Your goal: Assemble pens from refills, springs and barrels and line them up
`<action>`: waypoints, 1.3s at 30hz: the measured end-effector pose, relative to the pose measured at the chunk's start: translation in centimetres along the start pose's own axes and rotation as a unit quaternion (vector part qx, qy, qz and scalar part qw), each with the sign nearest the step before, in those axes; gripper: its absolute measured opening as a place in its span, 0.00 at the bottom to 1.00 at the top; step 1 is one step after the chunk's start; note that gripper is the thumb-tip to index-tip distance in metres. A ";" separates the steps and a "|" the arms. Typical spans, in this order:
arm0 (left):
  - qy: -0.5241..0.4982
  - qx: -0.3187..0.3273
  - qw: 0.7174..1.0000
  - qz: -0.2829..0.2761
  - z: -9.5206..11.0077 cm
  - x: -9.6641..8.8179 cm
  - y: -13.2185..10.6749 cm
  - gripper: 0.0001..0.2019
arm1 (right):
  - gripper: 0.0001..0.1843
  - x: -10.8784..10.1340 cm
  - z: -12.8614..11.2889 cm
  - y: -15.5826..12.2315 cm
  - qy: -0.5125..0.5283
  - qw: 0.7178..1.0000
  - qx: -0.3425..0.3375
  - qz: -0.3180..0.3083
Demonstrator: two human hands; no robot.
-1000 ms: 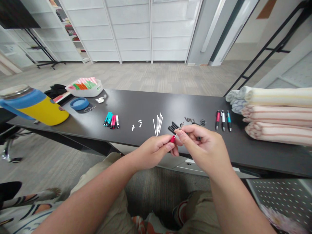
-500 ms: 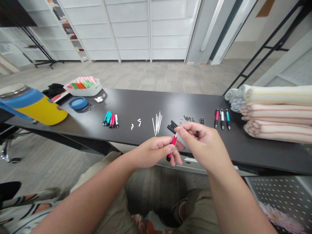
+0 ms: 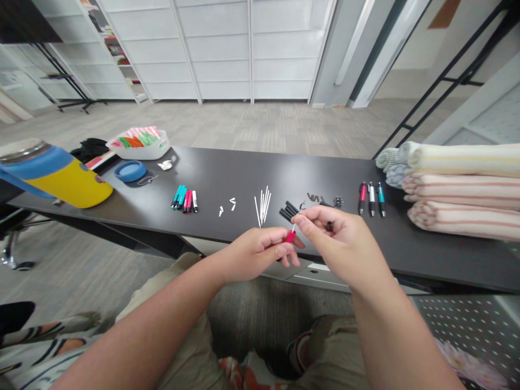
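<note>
My left hand [image 3: 266,249] is closed around a red pen barrel [image 3: 290,236], which is partly hidden by the fingers. A thin white refill [image 3: 294,227] sticks up from the barrel's upper end. Thumb and forefinger of my right hand [image 3: 329,230] pinch that refill just above the barrel. A small black pen part [image 3: 329,225] shows by the curled fingers of my right hand. Black tubes [image 3: 289,211] lie just beyond the hands, with dark springs [image 3: 312,197] and small dark tips [image 3: 338,202] to their right. White refills [image 3: 264,206] lie to the left.
Teal, red and white pen barrels [image 3: 179,197] and small white pieces [image 3: 233,203] lie on the dark table [image 3: 219,168]. Finished-looking pens [image 3: 371,199] stand apart at right, beside rolled towels [image 3: 459,216]. A yellow-blue bottle [image 3: 73,181], blue lid [image 3: 130,171] and white basket [image 3: 158,147] are at left.
The red barrel has turned within my left hand, so its black end is now hidden behind the fingers. My right hand keeps its pinch at nearly the same place.
</note>
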State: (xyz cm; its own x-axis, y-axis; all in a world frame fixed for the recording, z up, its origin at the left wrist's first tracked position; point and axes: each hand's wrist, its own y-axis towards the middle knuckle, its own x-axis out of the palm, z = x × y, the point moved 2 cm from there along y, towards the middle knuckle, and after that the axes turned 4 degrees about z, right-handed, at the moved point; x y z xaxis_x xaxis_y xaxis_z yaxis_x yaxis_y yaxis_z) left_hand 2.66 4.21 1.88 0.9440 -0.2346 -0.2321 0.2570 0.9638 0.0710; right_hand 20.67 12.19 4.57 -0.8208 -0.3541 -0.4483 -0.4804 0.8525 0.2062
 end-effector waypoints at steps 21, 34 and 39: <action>-0.013 0.021 0.999 0.021 -0.1 -0.2 0.1 0.11 | 0.19 0.0 -0.9 -0.4 -0.020 0.998 -0.024 -0.053; -0.017 0.024 0.999 0.041 -0.3 0.0 0.2 0.11 | 0.18 -0.1 -0.4 -0.2 -0.029 0.999 -0.014 -0.033; -0.025 0.016 0.998 0.054 -0.6 -0.1 0.0 0.13 | 0.18 -0.7 0.3 -0.1 0.048 0.999 -0.011 0.005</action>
State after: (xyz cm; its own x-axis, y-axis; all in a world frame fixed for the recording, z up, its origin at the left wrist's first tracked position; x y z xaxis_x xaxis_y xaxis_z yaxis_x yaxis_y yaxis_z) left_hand 2.40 4.28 1.36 0.9756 -0.1363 -0.1722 0.1586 0.9796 0.1232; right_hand 21.40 12.47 4.63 -0.8512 -0.3810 -0.3611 -0.4770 0.8484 0.2294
